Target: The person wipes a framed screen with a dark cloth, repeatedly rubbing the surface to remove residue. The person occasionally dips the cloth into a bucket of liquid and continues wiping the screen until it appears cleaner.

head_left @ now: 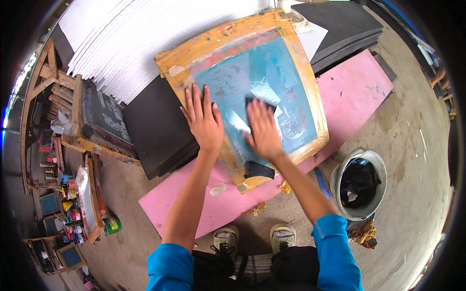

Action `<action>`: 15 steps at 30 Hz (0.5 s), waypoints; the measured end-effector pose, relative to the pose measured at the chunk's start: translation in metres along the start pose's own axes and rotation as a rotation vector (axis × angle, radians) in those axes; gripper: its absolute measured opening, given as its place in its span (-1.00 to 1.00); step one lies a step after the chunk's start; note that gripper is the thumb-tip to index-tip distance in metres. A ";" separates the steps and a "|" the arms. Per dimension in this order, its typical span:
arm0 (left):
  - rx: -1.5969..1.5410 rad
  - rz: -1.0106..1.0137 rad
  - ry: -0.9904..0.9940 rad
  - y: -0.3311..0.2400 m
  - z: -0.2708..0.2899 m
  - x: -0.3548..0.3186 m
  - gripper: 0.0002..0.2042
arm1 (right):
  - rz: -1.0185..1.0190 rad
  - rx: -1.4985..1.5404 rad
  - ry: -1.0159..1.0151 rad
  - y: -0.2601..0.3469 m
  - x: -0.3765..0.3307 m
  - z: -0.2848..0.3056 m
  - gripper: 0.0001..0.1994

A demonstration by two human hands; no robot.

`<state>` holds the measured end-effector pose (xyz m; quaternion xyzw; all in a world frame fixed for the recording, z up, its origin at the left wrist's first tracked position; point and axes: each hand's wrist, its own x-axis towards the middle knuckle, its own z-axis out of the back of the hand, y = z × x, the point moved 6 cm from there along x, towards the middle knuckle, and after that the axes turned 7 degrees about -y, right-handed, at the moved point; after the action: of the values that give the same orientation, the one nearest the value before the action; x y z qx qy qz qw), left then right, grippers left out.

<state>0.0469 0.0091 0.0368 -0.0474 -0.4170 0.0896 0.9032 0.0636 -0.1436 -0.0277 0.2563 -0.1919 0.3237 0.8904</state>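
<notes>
Left hand (204,119) lying flat, fingers apart, pressing the wooden-framed printing screen (252,92) | right hand (263,131) pressing a dark squeegee (259,103) on the blue mesh, fingers extended | screen lying on the pink board (349,92).

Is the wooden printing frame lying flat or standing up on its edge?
Lying flat. The wooden printing frame rests mesh-up on the pink board, with the left hand pressed flat on it and the right hand on a dark cloth.

head: fisheye | looks steeply down | close over screen-printing frame (252,92)
</notes>
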 end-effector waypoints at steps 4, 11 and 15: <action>-0.026 -0.021 -0.028 -0.008 0.000 0.003 -0.54 | 0.175 -0.018 0.156 -0.006 -0.077 -0.005 -0.18; -0.053 -0.030 -0.018 -0.017 -0.003 0.001 -0.53 | -0.218 -0.191 -0.319 -0.108 0.042 0.052 -0.20; -0.004 -0.043 -0.019 -0.007 0.000 0.000 -0.53 | -0.266 -0.150 -0.258 -0.065 0.023 0.028 -0.19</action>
<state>0.0479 0.0023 0.0378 -0.0396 -0.4265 0.0698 0.9009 0.1194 -0.1919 -0.0156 0.2518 -0.2923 0.1523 0.9099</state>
